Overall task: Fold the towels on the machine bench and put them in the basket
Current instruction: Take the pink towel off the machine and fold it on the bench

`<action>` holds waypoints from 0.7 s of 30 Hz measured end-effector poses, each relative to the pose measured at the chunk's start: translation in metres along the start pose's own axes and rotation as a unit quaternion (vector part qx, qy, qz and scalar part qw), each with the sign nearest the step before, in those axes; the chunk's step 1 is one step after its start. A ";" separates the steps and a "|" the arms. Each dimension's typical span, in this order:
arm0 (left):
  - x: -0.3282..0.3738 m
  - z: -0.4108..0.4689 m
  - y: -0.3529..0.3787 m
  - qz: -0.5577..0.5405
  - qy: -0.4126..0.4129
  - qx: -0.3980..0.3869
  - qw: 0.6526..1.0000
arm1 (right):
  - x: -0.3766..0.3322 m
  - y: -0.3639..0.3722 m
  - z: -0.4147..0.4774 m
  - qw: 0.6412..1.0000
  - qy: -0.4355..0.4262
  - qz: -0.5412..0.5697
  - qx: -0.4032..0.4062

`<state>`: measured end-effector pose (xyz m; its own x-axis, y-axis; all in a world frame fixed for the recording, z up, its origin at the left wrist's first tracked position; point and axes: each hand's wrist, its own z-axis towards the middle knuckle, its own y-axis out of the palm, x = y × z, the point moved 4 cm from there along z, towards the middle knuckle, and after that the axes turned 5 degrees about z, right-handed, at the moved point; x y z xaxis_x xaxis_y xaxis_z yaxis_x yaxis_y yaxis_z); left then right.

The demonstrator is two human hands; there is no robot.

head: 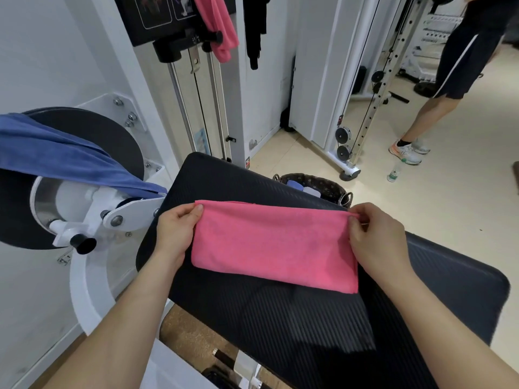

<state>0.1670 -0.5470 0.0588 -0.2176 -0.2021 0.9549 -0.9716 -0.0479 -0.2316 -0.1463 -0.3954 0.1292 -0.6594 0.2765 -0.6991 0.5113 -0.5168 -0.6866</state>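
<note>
A pink towel (273,244), folded into a long rectangle, lies flat on the black ribbed bench pad (280,318). My left hand (175,228) pinches its upper left corner. My right hand (370,234) pinches its upper right corner. Behind the bench, on the floor, stands a dark woven basket (328,188) with pale blue folded cloth inside. A blue towel (64,154) drapes over the machine's black disc at the left. Another pink towel (217,26) hangs from the weight-stack frame at the top.
A black garment (254,29) hangs beside the upper pink towel. The white machine arm with a black knob (82,244) juts out at the left. A person (449,74) stands at the right by a cable rack; a plastic bottle (394,172) sits on the floor.
</note>
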 end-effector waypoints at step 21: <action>0.031 0.004 0.026 0.425 0.264 -0.057 0.864 | -0.001 -0.005 0.023 0.975 -0.052 -0.170 -0.133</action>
<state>0.1355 -0.5584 0.0818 -0.8396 0.3587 0.4080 -0.4366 0.0014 -0.8997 -0.1604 -0.4121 0.1378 -0.8609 0.3045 -0.4076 0.3692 -0.1772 -0.9123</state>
